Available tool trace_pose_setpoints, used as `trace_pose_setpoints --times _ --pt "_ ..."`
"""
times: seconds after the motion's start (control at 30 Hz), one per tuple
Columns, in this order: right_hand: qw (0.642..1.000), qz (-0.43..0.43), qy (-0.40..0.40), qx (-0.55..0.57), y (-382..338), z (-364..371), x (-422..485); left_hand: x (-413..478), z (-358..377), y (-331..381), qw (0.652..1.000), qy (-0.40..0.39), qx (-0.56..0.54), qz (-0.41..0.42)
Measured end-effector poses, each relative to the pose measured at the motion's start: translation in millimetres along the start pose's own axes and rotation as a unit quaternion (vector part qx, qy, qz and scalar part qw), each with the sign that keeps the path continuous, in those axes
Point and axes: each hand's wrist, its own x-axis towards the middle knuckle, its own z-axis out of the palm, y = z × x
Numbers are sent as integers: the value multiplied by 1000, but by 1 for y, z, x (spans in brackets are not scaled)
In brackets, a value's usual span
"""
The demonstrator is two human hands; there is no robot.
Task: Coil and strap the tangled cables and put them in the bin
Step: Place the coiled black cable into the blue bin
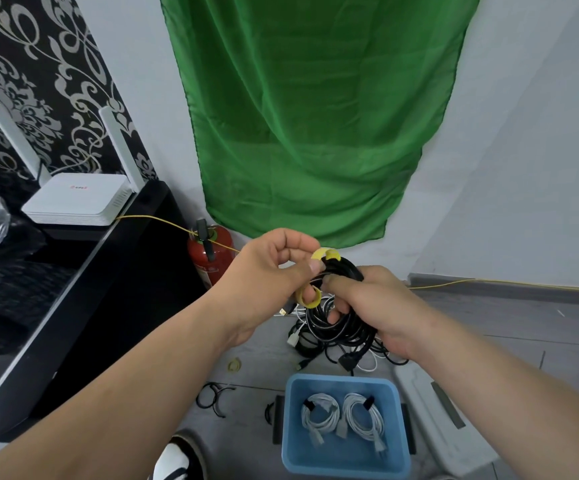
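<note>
My right hand (381, 313) grips a coiled black cable (345, 268), held up in front of me. A yellow strap (326, 254) loops over the top of that coil, and its curled tail (308, 296) hangs below. My left hand (274, 268) pinches the strap between thumb and fingers. On the floor beneath lies a tangle of black and white cables (336, 341). The blue bin (345, 455) stands nearer to me and holds two coiled white cables (319, 415), each bound with a black strap.
Loose black straps (211, 398) and a yellow strap (234, 365) lie on the grey floor left of the bin. A red fire extinguisher (210, 254) stands by the wall. A black cabinet (83, 289) with a white router (76, 199) is at left. A green cloth (315, 116) hangs ahead.
</note>
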Motion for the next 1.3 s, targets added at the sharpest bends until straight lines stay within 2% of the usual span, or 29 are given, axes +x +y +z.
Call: trace_pose_setpoints --times 0.2,0.43,0.5,0.63,0.8,1.03,1.2,1.3 --pt "997 -47 -48 -47 -2 6 -6 -2 4 0 1000 -1 17 12" --pt "993 -72 -83 -34 -9 3 -9 -5 7 0 999 -7 24 30" --pt "993 -54 -103 -7 -11 1 -9 -5 8 1 999 -31 20 22" --pt "976 -7 -158 147 -19 -1 -11 -6 11 1 997 -80 1 21" --pt "990 7 -90 106 -17 -1 -10 -8 13 -2 994 -94 42 39" --pt "989 2 -82 125 -21 0 -12 -7 15 -8 993 -62 41 91" --pt "994 -29 -59 82 -25 1 -15 -1 9 -13 985 -40 133 107" --pt "999 -45 -27 16 -27 1 -18 3 3 -16 949 -26 256 182"
